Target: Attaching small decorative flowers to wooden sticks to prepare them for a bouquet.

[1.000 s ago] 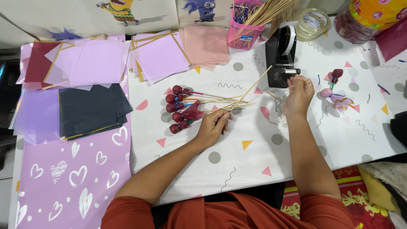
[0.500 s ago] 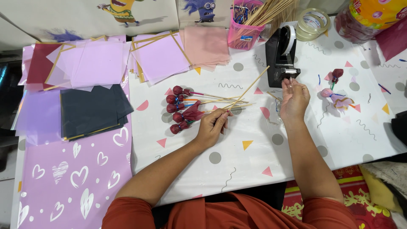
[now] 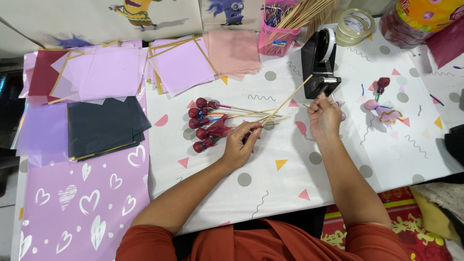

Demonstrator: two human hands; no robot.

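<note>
At the centre of the frame the left hand rests on the worktop, its fingers pinched together on the lower end of a bare wooden skewer that slants up to the right towards the black tape dispenser. Just left of that hand lies a cluster of red-wrapped lollipops with their sticks pointing right. The right hand is raised right of centre, just below the dispenser; its fingers are curled in together, and whether they hold a bit of tape cannot be told.

Compared with a second ago, the right hand has moved up and towards the dispenser: then it lay flatter on the worktop lower down, half a second ago it was already lifted near the dispenser's front. The left hand has stayed by the lollipops, and the skewer keeps the same slant.

In the upper left of the frame lie stacks of lilac, maroon and dark wrapping sheets, with pink sheets further right. A pink cup of skewers stands at the top centre, rolls of clear tape beside it. On the right lies a finished wrapped flower.
</note>
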